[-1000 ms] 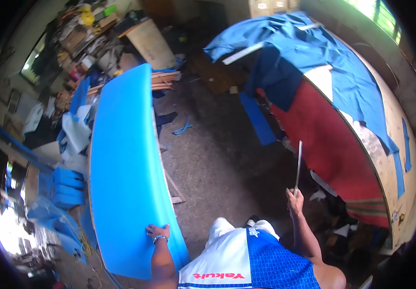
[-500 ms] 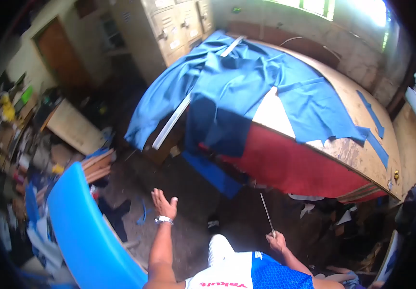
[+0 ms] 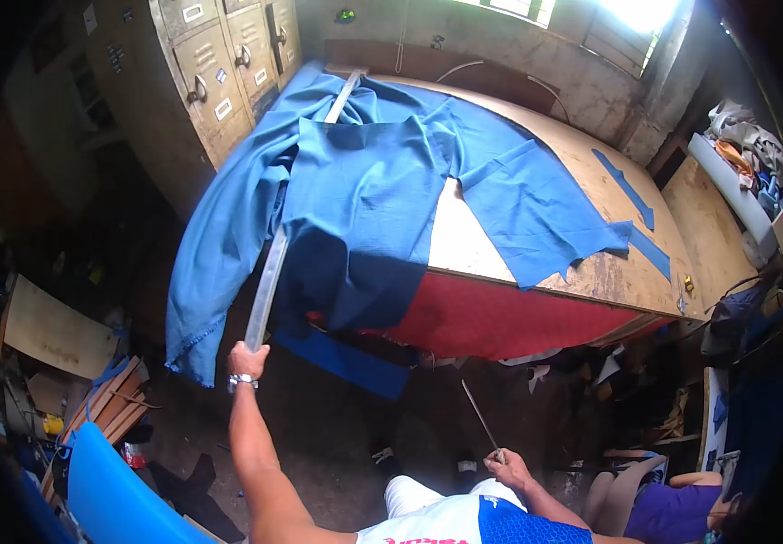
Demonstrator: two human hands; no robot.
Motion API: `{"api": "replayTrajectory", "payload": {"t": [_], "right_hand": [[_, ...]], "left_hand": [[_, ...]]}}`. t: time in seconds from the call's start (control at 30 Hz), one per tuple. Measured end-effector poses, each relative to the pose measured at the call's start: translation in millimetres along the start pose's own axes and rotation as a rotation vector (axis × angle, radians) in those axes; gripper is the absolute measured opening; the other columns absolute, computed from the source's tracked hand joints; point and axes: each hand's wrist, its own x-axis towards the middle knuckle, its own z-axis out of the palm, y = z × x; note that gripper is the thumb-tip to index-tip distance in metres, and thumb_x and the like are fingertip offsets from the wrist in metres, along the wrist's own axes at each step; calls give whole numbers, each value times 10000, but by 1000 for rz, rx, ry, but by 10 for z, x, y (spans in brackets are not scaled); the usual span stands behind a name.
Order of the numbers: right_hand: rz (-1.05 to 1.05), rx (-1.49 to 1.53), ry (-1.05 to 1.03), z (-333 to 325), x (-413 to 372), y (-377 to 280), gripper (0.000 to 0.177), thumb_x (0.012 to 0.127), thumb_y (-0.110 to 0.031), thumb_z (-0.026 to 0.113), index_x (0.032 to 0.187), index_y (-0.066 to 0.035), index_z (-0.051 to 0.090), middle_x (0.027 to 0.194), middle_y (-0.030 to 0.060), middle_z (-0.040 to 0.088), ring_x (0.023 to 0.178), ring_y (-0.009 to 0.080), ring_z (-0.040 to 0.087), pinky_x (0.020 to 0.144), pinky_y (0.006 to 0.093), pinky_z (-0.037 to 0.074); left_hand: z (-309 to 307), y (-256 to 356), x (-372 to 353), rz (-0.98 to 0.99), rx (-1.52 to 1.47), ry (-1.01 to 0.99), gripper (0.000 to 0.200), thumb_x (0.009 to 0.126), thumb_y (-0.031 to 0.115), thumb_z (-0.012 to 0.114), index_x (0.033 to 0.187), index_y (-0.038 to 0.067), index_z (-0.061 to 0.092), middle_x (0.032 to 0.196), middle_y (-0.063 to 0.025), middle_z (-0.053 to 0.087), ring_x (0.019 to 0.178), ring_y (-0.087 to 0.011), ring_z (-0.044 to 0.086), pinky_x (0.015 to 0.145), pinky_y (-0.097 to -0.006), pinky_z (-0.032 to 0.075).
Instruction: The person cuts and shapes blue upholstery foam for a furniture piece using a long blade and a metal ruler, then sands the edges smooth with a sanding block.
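My left hand (image 3: 248, 360), with a watch at the wrist, is closed round the lower end of a long metal straightedge (image 3: 269, 276). The straightedge slants up under and across blue fabric (image 3: 364, 181), which is spread over a wooden table (image 3: 591, 290) and hangs off its front and left side. Low at the centre right, my right hand (image 3: 507, 470) grips a thin metal rod (image 3: 479, 412) that points up and left. Whether the rod is a blade or a tool is unclear.
Metal lockers (image 3: 219, 72) stand behind the table's left end. A blue curved panel (image 3: 120, 490) and wood strips (image 3: 115, 408) are at lower left. Blue strips (image 3: 625, 189) lie on the table. Someone in purple (image 3: 672, 508) is at lower right.
My left hand was open and empty; it has reached forward and closed on the straightedge. The view has turned right, nearer the table. My right hand still holds the rod.
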Motion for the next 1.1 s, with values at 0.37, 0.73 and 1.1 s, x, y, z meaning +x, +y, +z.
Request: {"api": "replayTrajectory", "payload": {"t": [0.37,0.73,1.1], "right_hand": [[-385,672,-545,269,662,-1484,338,1016,-331,613,1199,-57,536,815,57,615,650,136,573,576,288,489],[-512,759,-1400,498,-906,-2168,649,1039,-479,496,1487,-19,399,1398,162,562,1271,296,559,1053,508,463],[-1046,313,-1359,761,-3082,-786,592,995,-474,606,1383,-39,504,1188,183,646,952,270,678,683,391,602]], "left_hand": [[-516,473,-4464,-64,-327,25,433,739,338,837,800,21,549,701,-202,614,640,-366,626,609,-447,502],[465,1672,-7694,-400,-203,545,457,803,475,771,977,90,596,793,-100,627,732,-331,668,618,-447,512],[1150,1301,-9020,-414,-311,488,569,920,550,629,1211,66,565,1212,-166,613,1138,-353,601,946,-497,476]]}}
